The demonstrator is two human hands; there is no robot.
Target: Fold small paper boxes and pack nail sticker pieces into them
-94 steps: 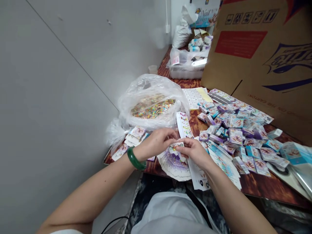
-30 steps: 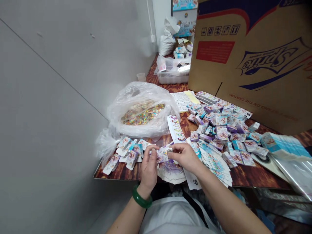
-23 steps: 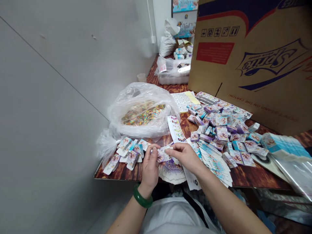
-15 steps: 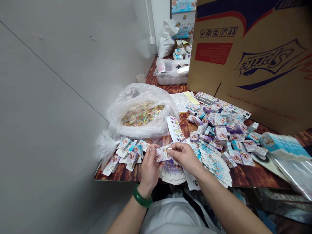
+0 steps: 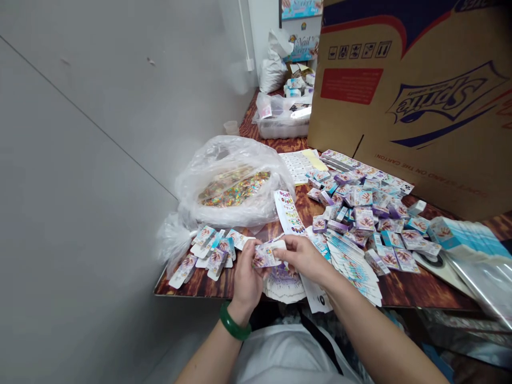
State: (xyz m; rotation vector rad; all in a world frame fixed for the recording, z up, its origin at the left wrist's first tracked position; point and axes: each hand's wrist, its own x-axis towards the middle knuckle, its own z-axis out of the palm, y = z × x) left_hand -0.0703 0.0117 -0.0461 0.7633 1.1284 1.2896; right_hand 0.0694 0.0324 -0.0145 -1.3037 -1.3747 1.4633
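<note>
- A small purple and white box [image 5: 264, 257] was held between both hands, over the near edge of the table [image 5: 404, 290] and above a fan of purple and white cards [image 5: 284, 285].
- Its left end was gripped by the left hand [image 5: 246, 277], the fingers curled in around it; a green bangle [image 5: 235, 322] was worn on that wrist.
- The white flap at its other end was pinched by the right hand [image 5: 302, 258] – thumb and fingertips drawn together. A hand picture was printed on the box, but its lettering was too small to be read.
- Beside the left hand, several small cartons [image 5: 216, 258] were strewn, with white flaps showing.
- Behind the hands, glittery pieces were contained in a clear plastic bag [image 5: 236, 216], and a printed strip [image 5: 288, 213] was laid just beside it.
- To the right, a pile of little boxes [image 5: 364, 218] in blue, purple and white was heaped behind a fan of blue cards [image 5: 354, 261].
- The brown carton [image 5: 352, 122] was marked "Sprite" in blue – upside down – with "ON THE CARTON" inverted below.
- "Nail" could be read on the sign [image 5: 304, 47] at the back.
</note>
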